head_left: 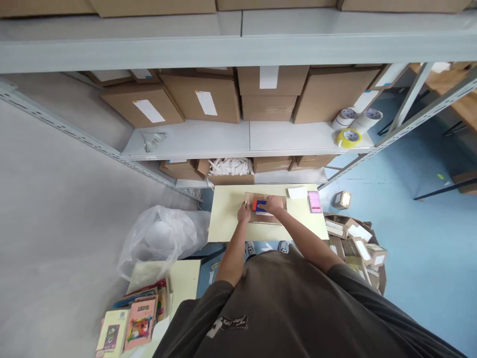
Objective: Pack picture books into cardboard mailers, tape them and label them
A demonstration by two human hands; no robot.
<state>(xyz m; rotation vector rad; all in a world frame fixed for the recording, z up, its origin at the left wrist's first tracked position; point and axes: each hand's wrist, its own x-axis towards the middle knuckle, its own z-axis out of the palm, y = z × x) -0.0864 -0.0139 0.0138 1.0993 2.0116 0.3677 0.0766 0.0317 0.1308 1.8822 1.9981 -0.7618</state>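
Note:
On the pale yellow table (227, 199) in front of me lies a flat brown cardboard box (274, 218) with a whitish strip along it. My right hand (274, 205) is closed around a blue and orange tape dispenser (259, 205) over the top of the box. The orange end points left, toward my other hand. At the box's left edge, my left hand (244, 212) grips the cardboard; its fingertips are small and partly hidden. A white paper (297, 192) and a pink pad (314, 202) lie to the right of the box.
Shelving with brown boxes (219, 102) rises behind the table. Tape rolls (349, 138) sit on its middle shelf. A carton of white filler (231, 179) is lower. At right stands a big carton of parcels (363, 248); a plastic bag (164, 236) and books (139, 323) are at left.

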